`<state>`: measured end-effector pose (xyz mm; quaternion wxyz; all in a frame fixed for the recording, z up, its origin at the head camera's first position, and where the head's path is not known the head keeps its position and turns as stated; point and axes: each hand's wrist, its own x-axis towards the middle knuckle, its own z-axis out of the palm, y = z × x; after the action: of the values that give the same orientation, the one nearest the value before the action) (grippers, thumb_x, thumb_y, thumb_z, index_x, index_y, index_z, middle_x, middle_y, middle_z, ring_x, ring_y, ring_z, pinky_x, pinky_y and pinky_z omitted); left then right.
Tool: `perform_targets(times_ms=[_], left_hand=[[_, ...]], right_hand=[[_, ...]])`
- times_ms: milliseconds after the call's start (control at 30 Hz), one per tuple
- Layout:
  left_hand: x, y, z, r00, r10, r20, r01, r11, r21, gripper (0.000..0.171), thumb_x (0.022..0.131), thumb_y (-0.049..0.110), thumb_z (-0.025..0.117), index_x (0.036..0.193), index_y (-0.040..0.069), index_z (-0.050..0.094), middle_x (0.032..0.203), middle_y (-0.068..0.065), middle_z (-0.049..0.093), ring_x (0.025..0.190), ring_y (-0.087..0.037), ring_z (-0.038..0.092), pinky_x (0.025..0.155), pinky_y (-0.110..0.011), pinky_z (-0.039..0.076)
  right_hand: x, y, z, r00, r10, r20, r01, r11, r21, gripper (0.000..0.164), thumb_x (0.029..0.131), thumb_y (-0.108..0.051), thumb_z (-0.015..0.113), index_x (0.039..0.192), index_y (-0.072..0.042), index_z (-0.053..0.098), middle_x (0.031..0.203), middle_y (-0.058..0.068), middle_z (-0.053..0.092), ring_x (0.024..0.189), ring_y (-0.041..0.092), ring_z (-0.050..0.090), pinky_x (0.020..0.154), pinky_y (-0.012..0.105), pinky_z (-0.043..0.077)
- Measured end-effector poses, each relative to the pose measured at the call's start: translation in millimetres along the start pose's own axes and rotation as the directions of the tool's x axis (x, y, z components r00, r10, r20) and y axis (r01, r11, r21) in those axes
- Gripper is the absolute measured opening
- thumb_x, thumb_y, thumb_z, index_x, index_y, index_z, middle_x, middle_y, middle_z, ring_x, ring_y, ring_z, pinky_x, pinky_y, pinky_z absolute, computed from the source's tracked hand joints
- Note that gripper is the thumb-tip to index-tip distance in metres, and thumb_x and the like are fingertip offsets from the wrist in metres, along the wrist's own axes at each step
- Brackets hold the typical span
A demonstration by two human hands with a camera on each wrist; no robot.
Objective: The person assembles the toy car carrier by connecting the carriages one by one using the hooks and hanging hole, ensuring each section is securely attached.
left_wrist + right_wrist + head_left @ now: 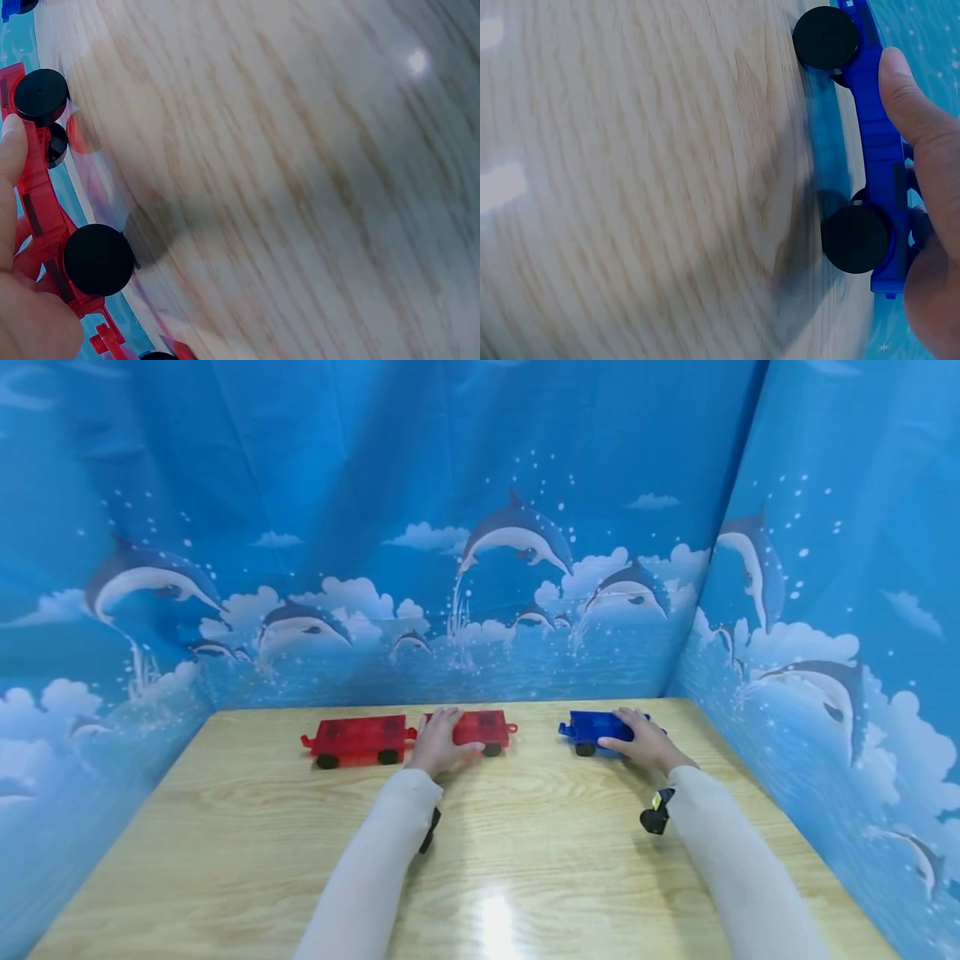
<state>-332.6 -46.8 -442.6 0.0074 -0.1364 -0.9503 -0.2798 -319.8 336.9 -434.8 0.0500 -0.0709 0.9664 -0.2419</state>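
My left hand (440,745) grips a translucent red toy train car (486,727) with black wheels, thumb along its near side. In the left wrist view the thumb lies on the side of that red car (43,202). To its left stands a second red toy train car (358,739), its coupling meeting the held car's end. My right hand (640,743) grips a blue toy train car (592,729), the thumb on its near side; the right wrist view shows this blue car (881,142) with its black wheels. A gap separates the red cars from the blue one.
The cars are near the back of a pale wood-grain table (540,843). Behind it hangs a blue dolphin-print curtain (420,668), which continues along the right side. A black wrist camera (656,812) sits by the right sleeve.
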Motion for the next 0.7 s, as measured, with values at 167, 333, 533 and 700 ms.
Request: perform_targets(times_ms=[167,333,533,700], left_hand=[[0.3,0.0,0.9,1.0,0.007,-0.006,-0.007,1.0,0.006,0.081,0.083,0.048,0.071,0.146,0.009,0.04,0.152,-0.011,0.036,0.145,-0.032,0.02,0.118,-0.053,0.004],[0.1,1.3,0.8,1.0,0.005,-0.009,-0.005,1.0,0.003,0.082,0.081,0.047,0.074,0.146,0.008,0.041,0.151,-0.011,0.037,0.145,-0.032,0.021,0.118,-0.053,0.004],[0.1,1.4,2.1,1.0,0.01,-0.003,-0.01,1.0,0.006,0.084,0.079,0.045,0.076,0.145,0.008,0.041,0.151,-0.01,0.038,0.145,-0.031,0.021,0.118,-0.053,0.004],[1.5,0.6,3.2,1.0,0.016,-0.008,-0.015,1.0,0.011,0.083,0.079,0.045,0.076,0.145,0.008,0.042,0.151,-0.011,0.038,0.144,-0.032,0.021,0.118,-0.053,0.005]], right_hand=[[3.9,-10.1,5.3,1.0,-0.005,0.003,0.005,1.0,0.007,0.09,0.089,-0.059,0.056,0.151,-0.002,0.024,0.155,0.028,0.013,0.14,0.052,0.006,0.105,0.072,0.014],[9.6,-21.4,10.8,1.0,-0.023,0.012,0.023,1.0,0.006,0.089,0.089,-0.059,0.055,0.151,-0.003,0.025,0.156,0.026,0.014,0.141,0.052,0.005,0.106,0.072,0.012],[14.2,-31.1,15.5,0.999,-0.03,0.028,0.03,1.0,0.004,0.087,0.09,-0.057,0.057,0.151,-0.004,0.025,0.156,0.026,0.013,0.141,0.052,0.005,0.106,0.072,0.012],[18.0,-36.3,17.3,0.998,-0.046,0.033,0.046,0.999,0.002,0.089,0.088,-0.059,0.056,0.151,-0.004,0.025,0.157,0.025,0.014,0.141,0.051,0.004,0.106,0.072,0.012]])
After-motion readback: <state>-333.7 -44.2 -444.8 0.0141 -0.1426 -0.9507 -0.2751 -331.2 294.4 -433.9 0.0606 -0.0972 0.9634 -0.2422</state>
